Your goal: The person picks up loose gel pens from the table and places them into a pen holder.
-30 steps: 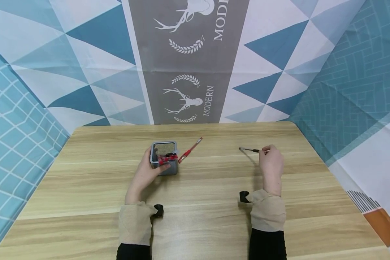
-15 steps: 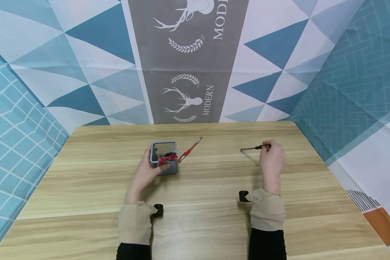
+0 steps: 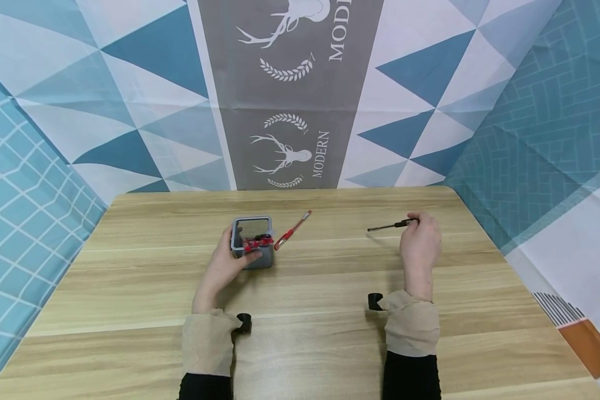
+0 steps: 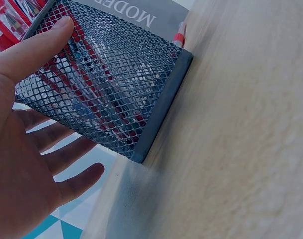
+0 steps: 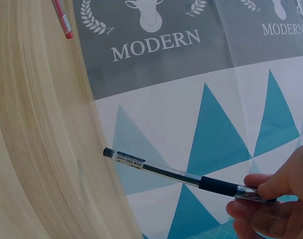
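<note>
My left hand (image 3: pixel 223 266) grips a dark mesh pen holder (image 3: pixel 265 261), thumb on the near side and fingers around the left. Inside the holder several red pens (image 3: pixel 252 244) lean towards its near rim, and their barrels show through the mesh in the left wrist view. On the right, my right hand (image 3: pixel 421 244) pinches a black gel pen (image 5: pixel 171 173) by its capped end. The pen is held above the table, its other end pointing left. A red pen (image 3: pixel 293 230) lies on the table just right of the holder, apart from both hands.
The wooden table (image 3: pixel 310 333) reaches back to a patterned cloth backdrop (image 3: pixel 180 111). Cloth panels also hang at the left and right sides.
My right hand has moved slightly away from me and to the right, and the black pen has turned in its fingers and lifted a little. The left hand and pen holder stay put.
</note>
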Tool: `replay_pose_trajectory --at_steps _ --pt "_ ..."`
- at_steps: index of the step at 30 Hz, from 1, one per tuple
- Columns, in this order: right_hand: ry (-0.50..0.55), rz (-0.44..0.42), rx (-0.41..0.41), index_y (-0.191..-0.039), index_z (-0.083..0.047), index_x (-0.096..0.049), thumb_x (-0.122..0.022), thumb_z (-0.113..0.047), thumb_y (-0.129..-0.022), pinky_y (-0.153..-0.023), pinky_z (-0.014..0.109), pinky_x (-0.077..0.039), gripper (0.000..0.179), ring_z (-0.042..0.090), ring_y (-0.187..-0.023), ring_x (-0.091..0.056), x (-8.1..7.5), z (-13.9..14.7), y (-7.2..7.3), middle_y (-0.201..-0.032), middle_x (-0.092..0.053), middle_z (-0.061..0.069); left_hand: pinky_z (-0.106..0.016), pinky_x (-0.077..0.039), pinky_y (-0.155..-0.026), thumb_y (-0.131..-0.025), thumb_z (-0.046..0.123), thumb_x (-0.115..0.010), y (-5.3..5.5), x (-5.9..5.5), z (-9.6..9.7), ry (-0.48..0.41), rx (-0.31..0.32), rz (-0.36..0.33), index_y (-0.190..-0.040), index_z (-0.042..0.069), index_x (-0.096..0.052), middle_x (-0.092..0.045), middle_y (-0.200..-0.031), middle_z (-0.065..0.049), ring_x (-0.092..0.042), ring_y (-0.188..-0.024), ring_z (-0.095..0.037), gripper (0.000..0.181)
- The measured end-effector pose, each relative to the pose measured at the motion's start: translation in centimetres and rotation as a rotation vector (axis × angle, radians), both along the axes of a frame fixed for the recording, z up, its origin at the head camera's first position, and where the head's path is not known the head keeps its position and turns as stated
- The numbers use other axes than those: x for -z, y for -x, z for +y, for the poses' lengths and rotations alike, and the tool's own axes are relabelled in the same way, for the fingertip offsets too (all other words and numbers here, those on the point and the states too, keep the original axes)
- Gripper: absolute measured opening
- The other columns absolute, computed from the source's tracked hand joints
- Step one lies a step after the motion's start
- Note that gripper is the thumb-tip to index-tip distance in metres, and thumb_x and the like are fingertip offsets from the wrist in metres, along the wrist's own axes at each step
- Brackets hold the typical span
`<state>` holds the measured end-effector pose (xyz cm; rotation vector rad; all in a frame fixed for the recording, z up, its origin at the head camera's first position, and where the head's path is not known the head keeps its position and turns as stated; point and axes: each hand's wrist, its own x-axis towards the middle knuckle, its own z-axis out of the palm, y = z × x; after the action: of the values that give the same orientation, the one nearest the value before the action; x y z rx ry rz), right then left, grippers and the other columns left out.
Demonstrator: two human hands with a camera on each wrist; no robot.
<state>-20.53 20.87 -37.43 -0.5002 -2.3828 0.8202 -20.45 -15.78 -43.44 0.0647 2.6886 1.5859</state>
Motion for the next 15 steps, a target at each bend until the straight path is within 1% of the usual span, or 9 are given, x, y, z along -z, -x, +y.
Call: replay_pose_trajectory --at_steps 4,8,15 --pt "0.014 0.019 -0.007 -0.110 -0.002 -0.058 -0.037 -0.008 -0.095 -0.071 0.051 -0.044 0.027 0.042 -0.091 -0.055 -0.24 -0.10 -0.09 -0.107 -0.057 0.021 -0.053 -0.024 -0.105 -0.072 0.043 -0.074 -0.03 0.03 0.00 0.001 0.000 0.003 -0.145 0.016 -0.014 -0.036 -0.139 -0.015 -0.031 -0.130 -0.034 0.098" --pt "0.029 0.089 -0.010 -0.113 0.000 -0.056 -0.040 -0.009 -0.094 -0.069 0.049 -0.044 0.026 0.039 -0.087 -0.057 -0.41 -0.29 -0.13 -0.103 -0.058 0.020 -0.053 -0.025 -0.105 -0.072 0.042 -0.074 -0.04 0.07 -0.01 0.001 0.001 0.011 -0.145 0.016 -0.014 -0.036 -0.139 -0.015 -0.031 -0.130 -0.034 0.098" --pt "0.027 0.190 -0.036 -0.111 0.000 -0.058 -0.046 -0.013 -0.093 -0.069 0.044 -0.046 0.025 0.032 -0.085 -0.059 -0.43 -0.50 -0.11 -0.098 -0.062 0.018 -0.053 -0.024 -0.105 -0.072 0.041 -0.074 -0.02 0.04 0.01 0.005 0.004 0.020 -0.145 0.015 -0.015 -0.036 -0.139 -0.015 -0.031 -0.130 -0.034 0.098"
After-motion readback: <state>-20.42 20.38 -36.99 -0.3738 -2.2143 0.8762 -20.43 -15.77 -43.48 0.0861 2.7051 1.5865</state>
